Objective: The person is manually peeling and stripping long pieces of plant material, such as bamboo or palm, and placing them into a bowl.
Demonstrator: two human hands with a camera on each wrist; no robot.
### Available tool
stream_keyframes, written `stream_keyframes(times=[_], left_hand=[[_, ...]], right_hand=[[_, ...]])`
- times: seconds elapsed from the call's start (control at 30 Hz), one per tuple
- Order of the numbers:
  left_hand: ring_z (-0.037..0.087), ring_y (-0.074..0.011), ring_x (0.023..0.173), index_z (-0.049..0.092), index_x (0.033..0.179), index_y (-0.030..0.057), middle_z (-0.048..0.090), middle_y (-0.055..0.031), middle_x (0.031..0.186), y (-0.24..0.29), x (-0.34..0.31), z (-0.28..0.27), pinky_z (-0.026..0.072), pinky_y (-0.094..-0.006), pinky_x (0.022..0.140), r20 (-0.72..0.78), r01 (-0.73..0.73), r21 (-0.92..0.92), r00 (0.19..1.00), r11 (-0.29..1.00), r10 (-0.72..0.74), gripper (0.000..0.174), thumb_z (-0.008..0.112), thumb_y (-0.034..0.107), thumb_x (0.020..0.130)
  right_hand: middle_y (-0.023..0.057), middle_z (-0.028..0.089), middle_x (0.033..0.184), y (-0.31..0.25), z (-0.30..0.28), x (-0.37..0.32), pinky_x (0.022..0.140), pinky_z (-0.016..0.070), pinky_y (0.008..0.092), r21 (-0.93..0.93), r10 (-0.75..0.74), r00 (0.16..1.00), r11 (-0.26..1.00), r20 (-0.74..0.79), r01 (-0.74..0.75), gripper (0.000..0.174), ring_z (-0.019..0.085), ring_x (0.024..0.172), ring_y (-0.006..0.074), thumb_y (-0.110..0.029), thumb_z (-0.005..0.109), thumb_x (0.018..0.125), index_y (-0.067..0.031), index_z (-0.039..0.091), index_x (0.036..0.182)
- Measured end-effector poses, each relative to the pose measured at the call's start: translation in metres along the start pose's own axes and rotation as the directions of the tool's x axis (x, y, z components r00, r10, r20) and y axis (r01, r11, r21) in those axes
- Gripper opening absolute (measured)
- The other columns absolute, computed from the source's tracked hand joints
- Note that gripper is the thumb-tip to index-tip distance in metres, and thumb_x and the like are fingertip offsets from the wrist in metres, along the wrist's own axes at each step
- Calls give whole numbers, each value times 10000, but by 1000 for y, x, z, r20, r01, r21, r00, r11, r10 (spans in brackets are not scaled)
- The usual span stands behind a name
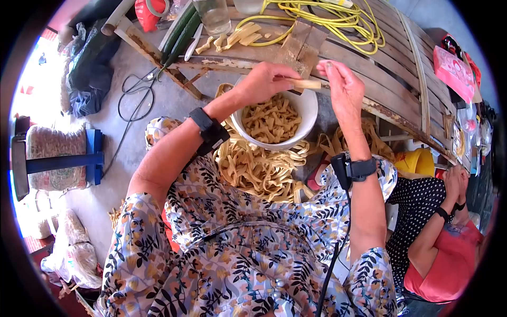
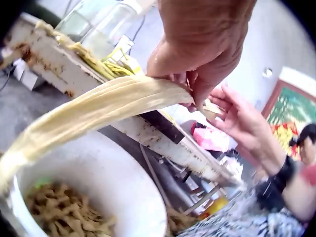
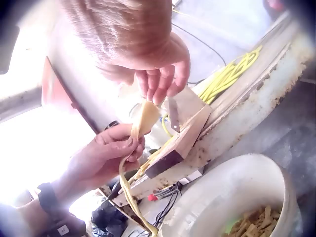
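My left hand (image 1: pixel 266 83) grips a long, pale yellow vegetable strip (image 2: pixel 98 106) between thumb and fingers, and the strip's tail hangs down towards the white bucket (image 1: pixel 310 113). Facing it, my right hand (image 1: pixel 346 90) has its fingertips at the strip's short upper end, pinching it in the right wrist view. Beside the hands, a metal blade (image 3: pixel 174 114) stands up from a wooden block (image 1: pixel 302 45) on the bench edge. Short cut pieces (image 1: pixel 272 119) fill the lower part of the bucket below. A heap of long uncut strips (image 1: pixel 259 169) lies by my lap.
The slatted bench (image 1: pixel 391 68) has rusty edges and carries a yellow cable coil (image 1: pixel 338 26), cucumbers (image 1: pixel 180 34), a glass jar (image 1: pixel 214 16) and a few strip pieces (image 1: pixel 243 36). To the right sits another person (image 1: pixel 438 232). A black cord (image 1: pixel 134 95) lies on the floor.
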State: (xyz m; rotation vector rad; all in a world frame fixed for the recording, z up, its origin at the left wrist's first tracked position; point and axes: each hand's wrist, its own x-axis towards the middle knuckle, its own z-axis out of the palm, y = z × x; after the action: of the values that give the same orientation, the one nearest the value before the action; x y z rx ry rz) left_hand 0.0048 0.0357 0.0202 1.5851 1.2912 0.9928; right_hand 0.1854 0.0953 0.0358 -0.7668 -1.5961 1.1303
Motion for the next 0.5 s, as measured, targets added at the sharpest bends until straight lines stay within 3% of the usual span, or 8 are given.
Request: stream_keyframes(times=[0.07,0.13,0.17,0.23,0.3,0.37,0.4,0.5], left_hand=[[575,-146,811,608,967,60,611,-41,888,3,-2,12,461,-270,732,-35,-224,201,971,954,235,238,596,13,733],[581,-209,821,607,950,79,605,-66,876,11,-6,18,464,-299,727,-21,-309,343,942,887,336,242,593,11,718],[583,-240,826,606,942,89,603,-78,870,16,-8,19,465,-313,725,-10,-348,413,922,841,387,244,591,10,711],[567,-302,830,595,926,104,593,-103,863,21,-11,21,463,-346,715,-23,-356,406,917,841,399,237,593,27,703],[570,-301,824,592,925,102,592,-105,864,21,-13,23,463,-347,708,-15,-360,427,914,829,405,220,596,43,713],[584,-257,787,583,929,94,596,-91,831,17,-16,23,463,-328,693,-24,-238,377,964,895,267,208,615,77,724],[591,-235,769,578,931,90,598,-84,814,16,-18,21,463,-318,685,-26,-175,353,980,919,197,207,625,94,729],[569,-146,711,549,971,82,593,-49,756,7,-17,0,454,-283,669,64,76,295,993,953,-99,267,653,143,734]], right_hand=[[72,625,750,4,2,-4,668,459,219,-76,99,990,993,101,-91,186,583,712,105,-133,510,870,26,599,905],[80,613,684,10,5,-8,602,468,221,-209,160,967,971,199,-118,219,587,616,119,-136,453,892,32,593,875],[76,610,673,10,4,-10,573,463,219,-189,271,933,955,236,-230,214,580,589,116,-127,451,887,30,594,862],[68,606,652,5,4,-18,514,453,216,-160,477,821,879,315,-450,207,568,534,109,-110,448,877,26,598,836],[46,581,597,12,2,-20,424,382,203,-239,494,820,866,287,-439,175,501,451,73,-93,490,842,19,612,786],[34,565,570,18,-1,-16,407,354,203,-328,448,859,873,249,-360,154,474,441,59,-90,521,824,15,617,766],[11,547,545,20,-3,-17,398,327,215,-210,434,884,893,173,-398,123,445,432,54,-92,557,800,-1,629,762],[-2,548,552,13,-14,-19,407,336,218,-302,317,947,908,43,-290,105,437,441,46,-106,575,791,-22,636,775]])
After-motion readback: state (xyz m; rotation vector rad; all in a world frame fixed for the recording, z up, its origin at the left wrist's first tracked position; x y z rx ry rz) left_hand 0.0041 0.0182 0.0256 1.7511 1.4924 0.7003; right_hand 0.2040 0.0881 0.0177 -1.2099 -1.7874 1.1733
